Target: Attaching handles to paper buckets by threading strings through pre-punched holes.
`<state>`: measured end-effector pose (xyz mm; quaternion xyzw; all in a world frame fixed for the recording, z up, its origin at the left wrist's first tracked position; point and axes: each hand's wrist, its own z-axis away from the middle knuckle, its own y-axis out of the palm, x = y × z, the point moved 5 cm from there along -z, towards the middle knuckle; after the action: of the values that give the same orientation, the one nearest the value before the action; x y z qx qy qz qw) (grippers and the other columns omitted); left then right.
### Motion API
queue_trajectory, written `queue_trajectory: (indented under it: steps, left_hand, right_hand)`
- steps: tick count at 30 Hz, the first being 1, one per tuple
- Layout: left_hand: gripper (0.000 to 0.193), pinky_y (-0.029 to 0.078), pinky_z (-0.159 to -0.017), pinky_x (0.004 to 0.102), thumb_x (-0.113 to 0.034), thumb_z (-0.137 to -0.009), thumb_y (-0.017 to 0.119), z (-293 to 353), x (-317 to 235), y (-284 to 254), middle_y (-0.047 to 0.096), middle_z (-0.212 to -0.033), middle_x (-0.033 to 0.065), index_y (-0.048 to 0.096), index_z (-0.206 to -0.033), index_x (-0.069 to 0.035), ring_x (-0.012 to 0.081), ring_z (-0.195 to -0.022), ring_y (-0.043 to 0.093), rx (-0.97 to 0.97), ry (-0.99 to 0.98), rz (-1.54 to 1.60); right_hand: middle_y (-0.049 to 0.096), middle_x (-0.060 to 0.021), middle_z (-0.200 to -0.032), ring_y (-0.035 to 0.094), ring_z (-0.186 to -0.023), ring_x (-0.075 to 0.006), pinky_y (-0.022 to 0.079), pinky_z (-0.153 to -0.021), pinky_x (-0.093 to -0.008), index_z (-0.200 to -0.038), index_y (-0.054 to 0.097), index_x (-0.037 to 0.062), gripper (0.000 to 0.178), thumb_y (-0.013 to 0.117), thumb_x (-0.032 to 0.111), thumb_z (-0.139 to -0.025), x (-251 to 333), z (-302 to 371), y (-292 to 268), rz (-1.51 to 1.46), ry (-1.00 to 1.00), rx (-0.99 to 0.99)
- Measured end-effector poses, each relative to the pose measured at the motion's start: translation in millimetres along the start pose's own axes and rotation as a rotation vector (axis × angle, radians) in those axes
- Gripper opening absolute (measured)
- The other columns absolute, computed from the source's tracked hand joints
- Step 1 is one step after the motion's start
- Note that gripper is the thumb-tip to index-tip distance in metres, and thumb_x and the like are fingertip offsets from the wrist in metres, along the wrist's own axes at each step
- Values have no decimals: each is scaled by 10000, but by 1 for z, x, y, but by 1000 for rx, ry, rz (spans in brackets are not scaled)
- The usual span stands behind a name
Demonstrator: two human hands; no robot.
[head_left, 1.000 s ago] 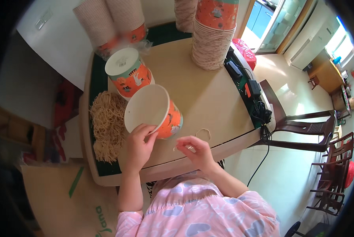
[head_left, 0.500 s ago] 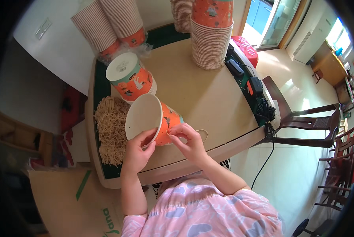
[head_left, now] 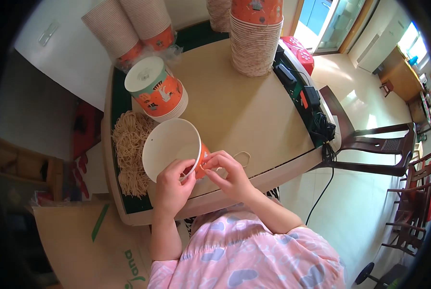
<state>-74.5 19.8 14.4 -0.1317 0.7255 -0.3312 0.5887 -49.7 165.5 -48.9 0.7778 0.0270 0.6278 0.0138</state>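
Observation:
A large orange paper bucket is tilted on the table with its white open mouth facing up and left. My left hand grips its near rim, thumb and fingers on either side of the wall. Against the bucket's orange side, my right hand pinches a thin cream cord, whose loop sticks out beyond the fingers. The fingertips partly hide where the cord meets the bucket. A heap of similar tangled cords lies left of the bucket. Behind it stands a short upside-down stack of printed paper buckets.
A tall stack of buckets with cords around it stands at the table's back right. More nested stacks lean at the back left. Power adapters and black cables line the right edge. A dark chair stands beyond it.
The bucket has swung a little left and its mouth has turned further up towards me. Both hands have moved slightly with it, keeping their grips. The view has shifted a little.

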Motion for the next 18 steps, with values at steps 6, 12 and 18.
queue_trajectory:
  steps: [6, 12, 18]
  left_hand:
    - [295, 525, -716, 330, 54, -757, 608, 7, 5, 7, 635, -910, 133, 617, -1048, 5, 257, -808, 641, 32, -28, 14]
    - [297, 523, -732, 335, 51, -756, 606, 9, 8, 10, 633, -911, 136, 618, -1049, 7, 265, -820, 642, 37, -7, 1]
    - [304, 523, -736, 332, 51, -751, 609, 9, 8, 8, 635, -913, 133, 619, -1052, 5, 264, -823, 643, 41, -17, 7]
  right_hand:
    - [570, -83, -1027, 561, -989, -192, 453, -863, -317, -911, 629, 29, 74, 647, 42, -841, 1, 3, 2, 122, -31, 136]
    - [567, -71, -1023, 565, -944, -180, 457, -840, -304, -920, 626, 39, 78, 646, 48, -845, 0, 4, 0, 114, -4, 135]
    - [568, -73, -1003, 571, -917, -169, 471, -827, -299, -938, 620, 32, 92, 640, 45, -849, -4, 2, 2, 88, 24, 122]
